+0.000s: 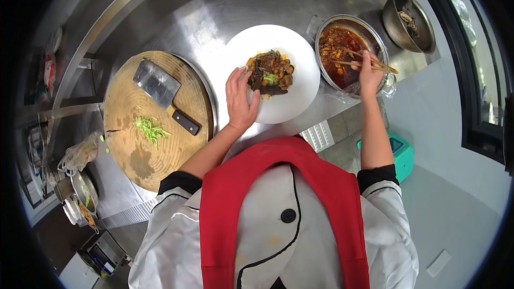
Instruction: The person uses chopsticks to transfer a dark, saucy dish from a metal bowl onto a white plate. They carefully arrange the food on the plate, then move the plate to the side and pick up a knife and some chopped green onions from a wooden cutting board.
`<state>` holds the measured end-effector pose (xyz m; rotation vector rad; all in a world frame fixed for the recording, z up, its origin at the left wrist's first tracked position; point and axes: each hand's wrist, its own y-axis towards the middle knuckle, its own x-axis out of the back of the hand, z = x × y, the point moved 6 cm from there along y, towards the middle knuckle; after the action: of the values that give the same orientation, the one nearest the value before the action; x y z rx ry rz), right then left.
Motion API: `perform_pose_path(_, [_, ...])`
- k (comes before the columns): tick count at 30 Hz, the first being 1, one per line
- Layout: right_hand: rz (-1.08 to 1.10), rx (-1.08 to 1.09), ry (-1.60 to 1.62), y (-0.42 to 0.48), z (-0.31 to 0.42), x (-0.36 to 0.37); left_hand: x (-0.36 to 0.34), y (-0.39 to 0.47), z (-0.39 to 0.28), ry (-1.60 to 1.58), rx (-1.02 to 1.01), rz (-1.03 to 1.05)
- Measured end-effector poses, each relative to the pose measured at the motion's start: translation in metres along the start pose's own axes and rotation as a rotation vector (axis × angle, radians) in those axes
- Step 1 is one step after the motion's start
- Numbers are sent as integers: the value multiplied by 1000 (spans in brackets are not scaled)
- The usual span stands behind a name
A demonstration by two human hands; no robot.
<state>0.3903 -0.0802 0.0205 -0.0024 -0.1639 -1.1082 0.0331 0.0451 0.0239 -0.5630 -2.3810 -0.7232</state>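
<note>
My right hand (370, 73) holds a pair of wooden chopsticks (384, 69), their tips in a metal pot (382, 44) of red, oily sauce with bits of food. In front of me is a large white plate (307, 84) bearing a mound of dark braised food (277, 69) topped with green shreds (271, 79). At the mound's left side rests my left hand (242, 102), fingers apart, its fingertips at the food's edge; whether they touch it I cannot tell. Left of the plate, a cleaver (157, 82) and shredded green vegetable (151, 130) lie on a round wooden chopping block (188, 88).
A metal bowl (427, 34) with dark food scraps stands beyond the pot at the right. Clear plastic film (346, 95) hangs at the pot's near rim. Bowls (93, 192) and a plastic bag (82, 155) sit at far left, below metal shelving (76, 58). A turquoise container (404, 156) is below right.
</note>
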Motion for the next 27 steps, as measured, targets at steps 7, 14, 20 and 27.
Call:
perform_pose_path(7, [27, -29, 156, 7, -3, -16, -1, 0, 0, 3, -11, -1])
perform_pose_path(14, [93, 80, -102, 8, 28, 8, -1, 0, -2, -3, -18, -7])
perform_pose_path(20, [85, 25, -11, -16, 20, -31, -2, 0, -1, 7, -19, 10])
perform_pose_path(27, [-85, -41, 176, 6, -8, -23, -1, 1, -2, 0, -14, -1])
